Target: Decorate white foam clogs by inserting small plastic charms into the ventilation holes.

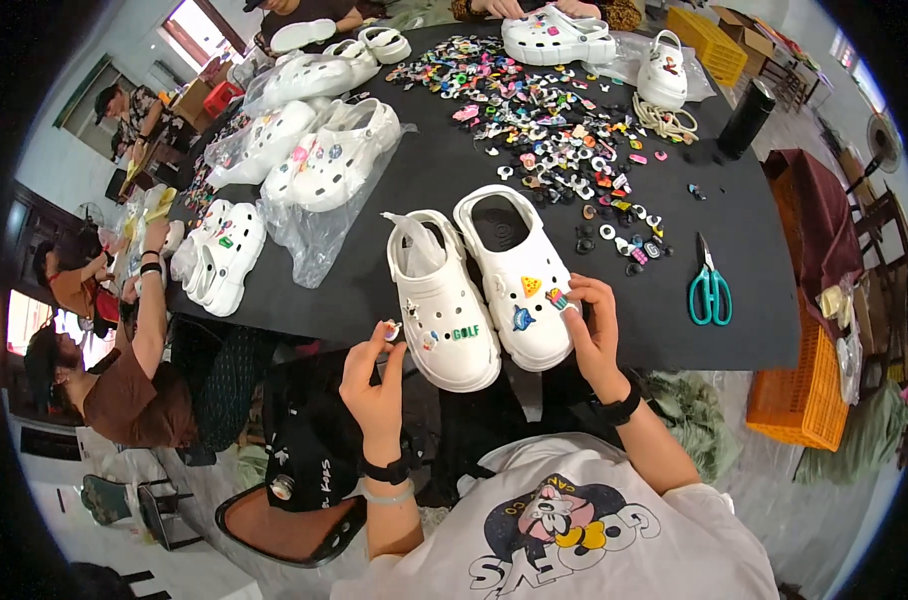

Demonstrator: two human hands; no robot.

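A pair of white clogs sits at the near table edge, toes toward me. The left clog (441, 300) has a green lettering charm (466, 333) and other small charms, with clear plastic in its heel. On the right clog (514, 262) are a pizza-slice charm (531, 287), a blue charm (522, 318) and a colorful charm (556, 298). My right hand (599, 345) has thumb and fingertips closed around that colorful charm at the clog's outer side. Beside the left clog, my left hand (374, 385) pinches a small pale shoe charm (392, 330).
Loose shoe charms (564, 130) cover the table's middle and far part. Teal-handled scissors (710, 290) and a black bottle (746, 118) lie and stand at right. Plastic-wrapped clogs (332, 160) are at left. Co-workers sit across and left; an orange crate (799, 395) stands right.
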